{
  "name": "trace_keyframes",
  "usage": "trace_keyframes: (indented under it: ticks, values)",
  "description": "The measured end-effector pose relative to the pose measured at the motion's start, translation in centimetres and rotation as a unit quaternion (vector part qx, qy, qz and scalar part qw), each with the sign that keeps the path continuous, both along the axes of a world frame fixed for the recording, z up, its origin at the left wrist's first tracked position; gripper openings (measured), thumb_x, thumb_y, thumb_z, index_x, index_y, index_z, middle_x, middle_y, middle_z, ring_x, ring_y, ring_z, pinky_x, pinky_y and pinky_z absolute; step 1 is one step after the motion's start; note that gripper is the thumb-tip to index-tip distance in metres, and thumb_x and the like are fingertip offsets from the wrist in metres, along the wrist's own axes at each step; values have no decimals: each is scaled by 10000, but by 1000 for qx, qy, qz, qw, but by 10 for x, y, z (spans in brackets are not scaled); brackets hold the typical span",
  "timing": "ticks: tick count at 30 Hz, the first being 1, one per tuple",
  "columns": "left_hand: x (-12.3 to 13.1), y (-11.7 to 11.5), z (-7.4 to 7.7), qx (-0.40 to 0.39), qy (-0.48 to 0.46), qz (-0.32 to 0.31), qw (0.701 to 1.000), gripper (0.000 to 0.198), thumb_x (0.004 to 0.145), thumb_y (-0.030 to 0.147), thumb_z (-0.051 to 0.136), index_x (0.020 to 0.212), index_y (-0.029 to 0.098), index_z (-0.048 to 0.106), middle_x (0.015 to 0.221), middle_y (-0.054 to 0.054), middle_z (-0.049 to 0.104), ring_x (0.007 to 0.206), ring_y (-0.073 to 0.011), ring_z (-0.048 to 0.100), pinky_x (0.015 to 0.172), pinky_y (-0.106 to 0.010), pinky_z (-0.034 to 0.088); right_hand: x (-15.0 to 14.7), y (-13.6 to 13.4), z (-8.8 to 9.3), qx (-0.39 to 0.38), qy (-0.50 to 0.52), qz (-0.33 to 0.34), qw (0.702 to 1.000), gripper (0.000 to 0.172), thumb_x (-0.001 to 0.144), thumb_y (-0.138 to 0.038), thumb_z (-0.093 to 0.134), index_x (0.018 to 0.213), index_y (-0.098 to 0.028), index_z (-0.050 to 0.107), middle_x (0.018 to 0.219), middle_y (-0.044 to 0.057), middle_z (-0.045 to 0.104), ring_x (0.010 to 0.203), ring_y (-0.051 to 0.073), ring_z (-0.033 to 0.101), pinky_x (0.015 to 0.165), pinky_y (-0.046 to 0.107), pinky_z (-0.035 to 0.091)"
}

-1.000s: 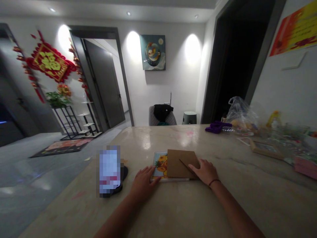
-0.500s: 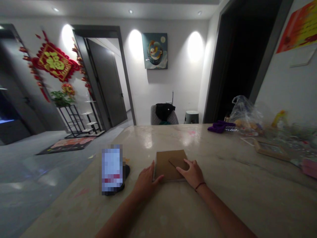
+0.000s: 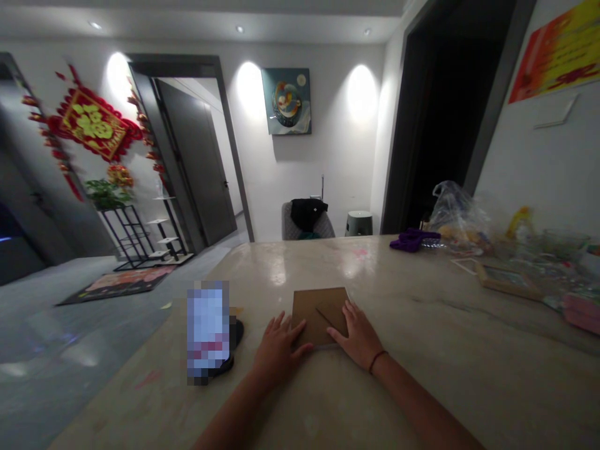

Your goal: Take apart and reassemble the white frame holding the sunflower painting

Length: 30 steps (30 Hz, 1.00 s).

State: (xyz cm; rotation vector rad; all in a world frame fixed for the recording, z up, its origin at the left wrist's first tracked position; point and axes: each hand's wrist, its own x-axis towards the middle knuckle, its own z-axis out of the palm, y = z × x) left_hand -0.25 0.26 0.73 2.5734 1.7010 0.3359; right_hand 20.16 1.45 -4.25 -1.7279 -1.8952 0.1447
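Note:
A square, flat piece with a brown board face point(image 3: 312, 315) and a thin pale edge lies on the table in front of me; it looks like the back of a picture frame. A dark slanting line, like a stand flap's edge, crosses the board. My left hand point(image 3: 277, 350) rests at its left side, fingers spread, with the index fingertip and thumb touching the lower left of the board. My right hand point(image 3: 360, 337) lies over the right edge. Its thumb reaches onto the board by the slanting line, apart from the fingers, which touch the right border.
A phone with a blurred screen point(image 3: 207, 331) stands at left on a dark holder. Along the right side of the marble table point(image 3: 412, 375) are a purple cloth point(image 3: 412, 240), a clear plastic bag point(image 3: 457, 212), a wooden frame point(image 3: 507, 281) and a pink item point(image 3: 581, 312).
My left hand has shifted from the left edge onto the board's lower left corner, its index finger now on top. My right fingers have slid slightly along the right edge. The camera view has turned slightly.

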Motion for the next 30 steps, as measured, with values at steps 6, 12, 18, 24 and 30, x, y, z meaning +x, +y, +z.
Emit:
trace_keyframes:
  ticks: [6, 12, 18, 24, 30]
  values:
    - [-3, 7, 0, -23, 5, -73, 997, 502, 808, 534, 372, 1248, 303, 440, 1350, -37, 410, 1266, -234, 315, 1045, -461, 191, -1, -4, 9, -10, -44, 9, 999, 683, 790, -529, 391, 1257, -31, 413, 1346, 178, 371, 1267, 268, 286, 1038, 379, 230]
    - [0, 9, 1, -21, -23, -126, 992, 306, 818, 386, 452, 1070, 299, 602, 1178, -20, 587, 1133, -182, 493, 1033, -409, 262, -4, -10, 16, 14, -97, 38, 994, 469, 866, -412, 310, 1260, -196, 442, 1332, 123, 411, 1255, 270, 309, 1009, 434, 247]
    - [11, 2, -1, -25, -24, -139, 990, 260, 833, 232, 424, 973, 238, 644, 1116, -35, 626, 1077, -158, 541, 1016, -350, 323, -2, -9, 14, -5, -80, 56, 995, 483, 870, -402, 308, 1281, -172, 415, 1351, 129, 384, 1265, 254, 292, 1002, 377, 280]
    - [11, -2, 2, -31, -61, -96, 993, 217, 791, 236, 492, 933, 241, 656, 1140, -22, 612, 1104, -169, 522, 977, -331, 377, 1, -8, 16, -21, -65, 83, 994, 616, 841, -495, 318, 1319, -109, 338, 1370, 130, 354, 1275, 260, 262, 1029, 391, 241]
    - [6, -2, -2, -21, -123, -96, 988, 243, 768, 295, 501, 939, 256, 669, 1130, -16, 613, 1069, -176, 550, 953, -353, 407, -3, -8, 18, -20, -86, 71, 994, 492, 853, -322, 312, 1305, -138, 375, 1352, 112, 386, 1261, 263, 282, 1010, 398, 259]
